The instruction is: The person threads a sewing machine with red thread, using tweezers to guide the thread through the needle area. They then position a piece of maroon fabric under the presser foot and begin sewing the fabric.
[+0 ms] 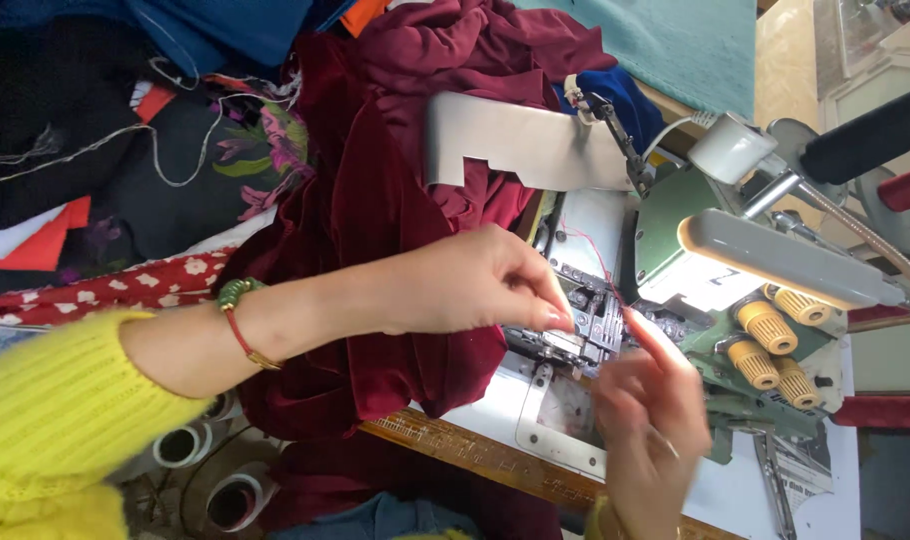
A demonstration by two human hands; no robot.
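At the centre of the frame, 2 hands meet over the needle area of a green and grey overlock sewing machine (675, 300). The left hand (465, 280) reaches in from the left, fingertips pinched narrow just above the metal presser foot (585, 335). The right hand (650, 420) rises from the lower edge, forefinger and thumb closed on a thin dark red thread (603, 265). The thread's long axis runs from those fingertips up and to the left; the right hand is nearer it. Dark red velvet fabric (375, 230) lies heaped left of the machine.
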